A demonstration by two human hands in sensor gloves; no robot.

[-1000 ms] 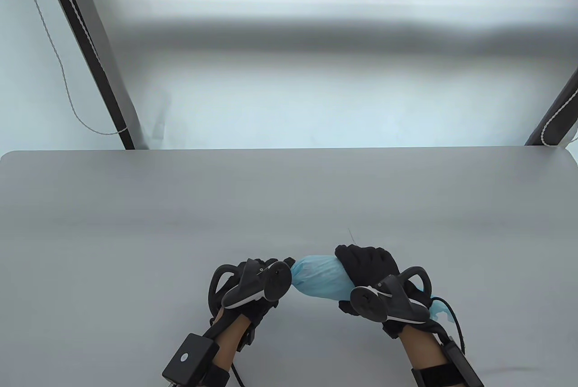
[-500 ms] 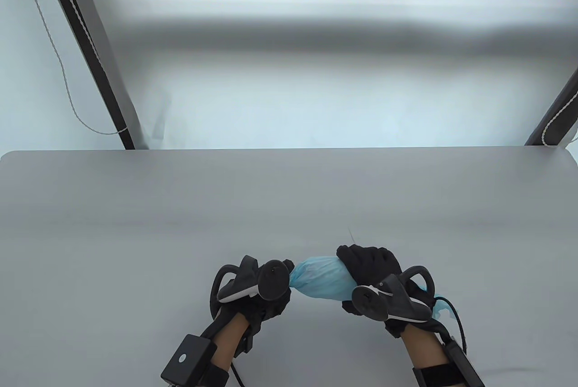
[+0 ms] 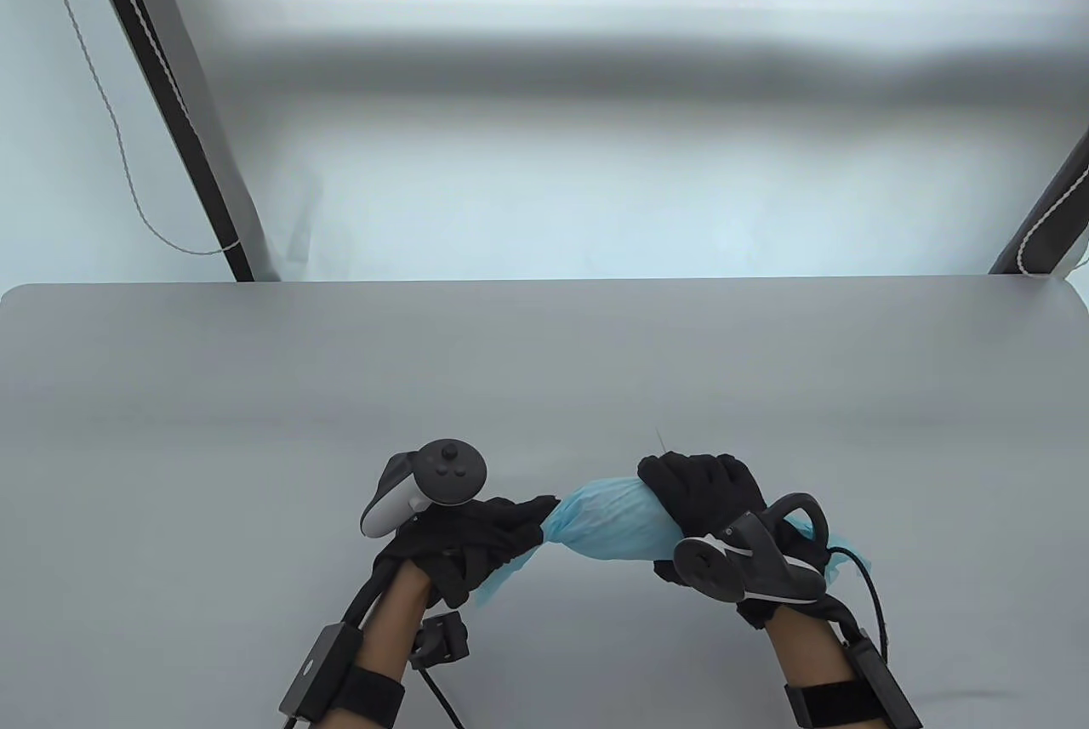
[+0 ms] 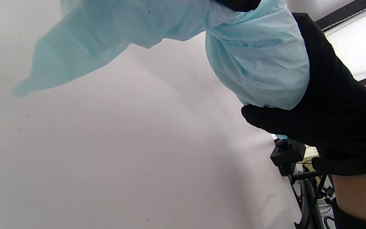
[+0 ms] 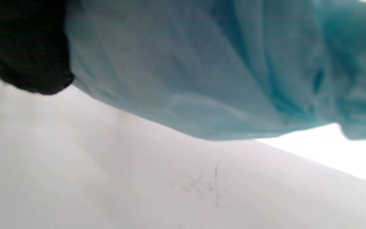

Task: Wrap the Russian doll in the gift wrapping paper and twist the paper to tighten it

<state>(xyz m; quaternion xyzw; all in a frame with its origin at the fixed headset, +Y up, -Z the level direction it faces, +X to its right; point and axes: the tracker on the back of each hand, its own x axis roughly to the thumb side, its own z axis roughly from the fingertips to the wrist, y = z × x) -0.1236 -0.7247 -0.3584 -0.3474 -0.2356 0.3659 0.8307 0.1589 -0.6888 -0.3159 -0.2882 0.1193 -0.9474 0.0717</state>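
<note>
Wrapped Russian doll (image 3: 614, 521): an oblong bundle covered in light blue gift wrapping paper (image 4: 259, 60), held lengthwise between the 2 hands just above the near part of the grey table (image 3: 255, 389). The doll itself is fully hidden by the paper. In the left wrist view the paper is creased and drawn over the rounded bundle, and a loose flap (image 4: 75, 51) trails from the gathered end above the tabletop.

Right hand (image 3: 706, 495): fingers curled over the top of the bundle's right part, thumb beneath, gripping it; a tracker (image 3: 753, 567) sits on the back of the hand. A scrap of paper (image 3: 838, 559) projects past this hand on its right.

Left hand (image 3: 472, 538): fingers closed on the narrowed, gathered left end of the paper, pinching it where it tapers; a paper tail (image 3: 506, 580) hangs below the fingers. Its tracker (image 3: 430, 482) lies on the far side of the hand, button face upward.

Right wrist view: blurred blue paper (image 5: 202, 70) close above the table, with a black gloved fingertip (image 5: 24, 44) at the upper left.

Background: 2 dark diagonal struts (image 3: 162, 91) beyond the table's far edge.
</note>
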